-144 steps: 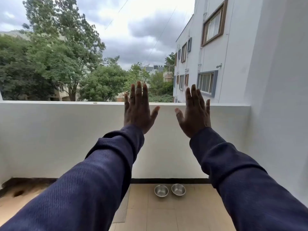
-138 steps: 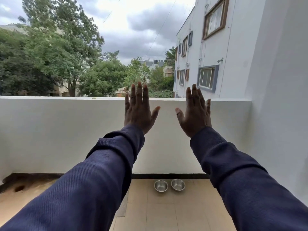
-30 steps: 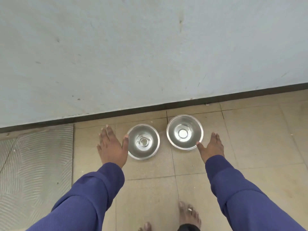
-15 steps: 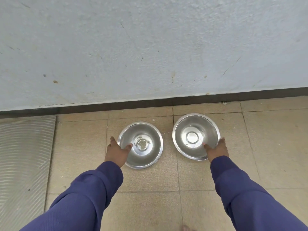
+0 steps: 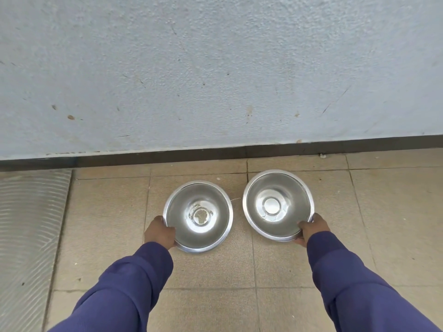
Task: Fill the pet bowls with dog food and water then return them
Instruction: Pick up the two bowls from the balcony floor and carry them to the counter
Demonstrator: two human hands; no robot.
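Two bowls (image 5: 199,215) (image 5: 278,204): shiny silver steel. Sleeves (image 5: 134,283): dark blue-violet. Floor tiles (image 5: 211,271): beige, dark grout lines. Wall (image 5: 215,68): pale blue-grey, speckled; black skirting (image 5: 263,149). Mat (image 5: 26,224): grey, ribbed pattern.

No text, label, brand, number or sign is readable here. The two steel bowls, the wall and the floor tiles carry no writing that I can see.

both hands (image 5: 160,232) (image 5: 312,230) now clamp bowl rims; bowls (image 5: 199,215) (image 5: 278,206) tilted up.
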